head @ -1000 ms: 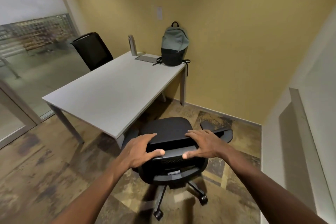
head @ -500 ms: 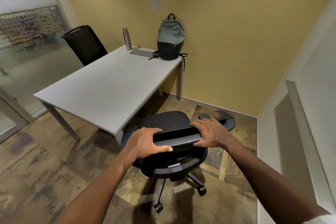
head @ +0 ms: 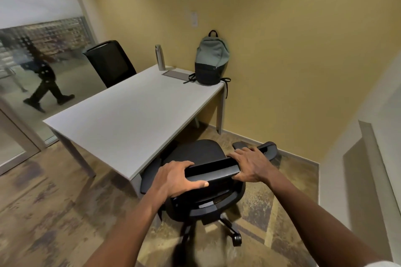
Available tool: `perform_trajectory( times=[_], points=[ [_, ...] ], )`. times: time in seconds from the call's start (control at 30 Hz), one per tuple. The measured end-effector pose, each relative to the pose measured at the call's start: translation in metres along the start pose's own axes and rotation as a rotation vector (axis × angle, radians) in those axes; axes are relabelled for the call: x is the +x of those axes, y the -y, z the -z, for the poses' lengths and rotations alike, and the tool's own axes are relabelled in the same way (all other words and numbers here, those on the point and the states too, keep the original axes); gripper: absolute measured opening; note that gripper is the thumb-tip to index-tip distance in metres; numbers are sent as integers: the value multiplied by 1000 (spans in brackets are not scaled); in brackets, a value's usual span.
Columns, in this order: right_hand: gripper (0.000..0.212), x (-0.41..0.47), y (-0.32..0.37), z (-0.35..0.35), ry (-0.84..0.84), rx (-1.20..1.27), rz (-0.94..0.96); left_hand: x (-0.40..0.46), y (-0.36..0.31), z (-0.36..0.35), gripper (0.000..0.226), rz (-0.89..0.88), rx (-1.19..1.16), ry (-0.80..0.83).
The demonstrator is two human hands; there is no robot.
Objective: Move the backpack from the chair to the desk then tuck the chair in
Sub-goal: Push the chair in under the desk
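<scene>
The desk (head: 121,119) hides the chair (head: 195,151) seat's front; the left hand (head: 175,180) covers its backrest corner (a blurred passer-by (head: 45,84) crosses behind glass).

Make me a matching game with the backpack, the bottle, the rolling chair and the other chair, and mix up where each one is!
Things:
1. backpack
2. bottle
3. rolling chair
4. other chair

Places:
A. on the far side of the desk, near the glass wall
B. gripped at its backrest by the left hand and the right hand
C. upright on the desk's far right corner, against the yellow wall
D. standing on the desk, left of the backpack

Pairs: 1-C, 2-D, 3-B, 4-A
</scene>
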State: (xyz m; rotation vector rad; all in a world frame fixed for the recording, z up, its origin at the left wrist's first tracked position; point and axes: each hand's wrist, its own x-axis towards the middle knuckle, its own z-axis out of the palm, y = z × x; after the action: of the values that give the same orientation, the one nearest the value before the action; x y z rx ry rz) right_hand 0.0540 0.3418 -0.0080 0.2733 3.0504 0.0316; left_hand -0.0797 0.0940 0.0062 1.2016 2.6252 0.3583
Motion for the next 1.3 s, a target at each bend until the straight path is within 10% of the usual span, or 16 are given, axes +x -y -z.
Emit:
perform_trajectory(
  times=[1.3],
  points=[
    [62, 309, -236, 11, 44, -61, -140, 330, -66, -8, 102, 220, 274, -211]
  ],
)
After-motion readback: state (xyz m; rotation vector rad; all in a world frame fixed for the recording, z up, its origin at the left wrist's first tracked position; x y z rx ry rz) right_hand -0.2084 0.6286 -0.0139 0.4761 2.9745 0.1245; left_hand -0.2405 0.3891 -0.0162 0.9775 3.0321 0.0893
